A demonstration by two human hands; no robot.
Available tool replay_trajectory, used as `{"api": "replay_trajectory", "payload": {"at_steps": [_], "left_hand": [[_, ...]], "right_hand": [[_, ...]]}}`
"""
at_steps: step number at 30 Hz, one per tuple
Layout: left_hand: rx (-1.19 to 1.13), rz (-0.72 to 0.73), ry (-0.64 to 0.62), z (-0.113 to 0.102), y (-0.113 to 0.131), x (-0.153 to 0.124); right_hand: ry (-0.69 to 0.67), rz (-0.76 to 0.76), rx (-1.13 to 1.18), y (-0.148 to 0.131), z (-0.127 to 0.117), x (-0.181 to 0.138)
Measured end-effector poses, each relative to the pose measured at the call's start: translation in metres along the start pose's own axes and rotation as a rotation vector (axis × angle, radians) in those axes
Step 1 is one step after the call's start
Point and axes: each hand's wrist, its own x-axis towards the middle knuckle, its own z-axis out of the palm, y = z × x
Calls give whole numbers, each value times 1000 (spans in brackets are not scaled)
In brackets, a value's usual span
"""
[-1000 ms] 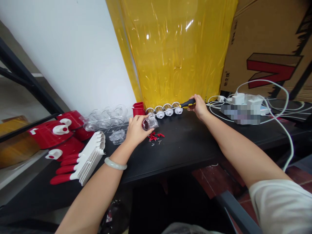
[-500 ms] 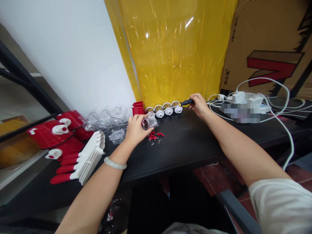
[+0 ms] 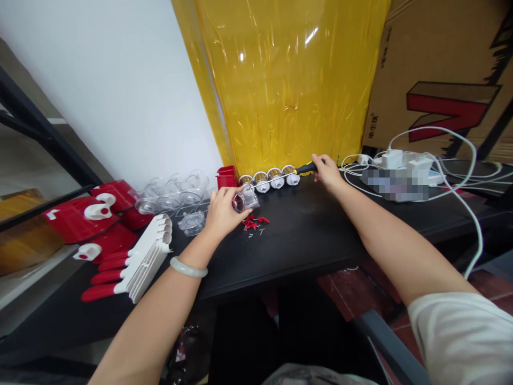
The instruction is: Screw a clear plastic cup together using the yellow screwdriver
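Clear plastic part (image 3: 251, 200): gripped near the middle of the tabletop (image 3: 304, 235), just beyond a scatter of red pieces (image 3: 250, 222); I cannot tell whether its underside touches the surface.
Left hand (image 3: 224, 212): mine, clamped on the part, with the thumb on the side nearer me and the fingers reaching over the far side.
Right hand (image 3: 326, 174): closed around the dark grip of a screwdriver (image 3: 306, 168), the forearm stretched across the tabletop.
Steel shaft (image 3: 276, 178): slanting down from the grip to the upper edge of the part, passing in front of a row of white-ended cylinders (image 3: 277, 181); my fingers hide the tip, so I cannot tell whether it is seated.
Steady work: as I judge it, the driver calls for a straight line into the part, light pressure along the shaft and a turn from the wrist, while the left hand braces against the twist and the fingertips stay clear of the tip.
Loose screws (image 3: 262, 231): lying near the red pieces on my side of the part, easily knocked, I judge, by a careless sweep of either wrist.
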Motion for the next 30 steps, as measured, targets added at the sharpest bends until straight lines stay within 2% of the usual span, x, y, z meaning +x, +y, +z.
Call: {"api": "replay_trajectory", "payload": {"at_steps": [19, 26, 30], "left_hand": [[-6, 3, 2, 0, 0, 0], [-6, 2, -7, 0, -1, 0], [-3, 2, -5, 0, -1, 0]], "right_hand": [[10, 132, 235, -19, 4, -7], [7, 58, 71, -7, 2, -2], [-13, 27, 58, -4, 1, -2]]}}
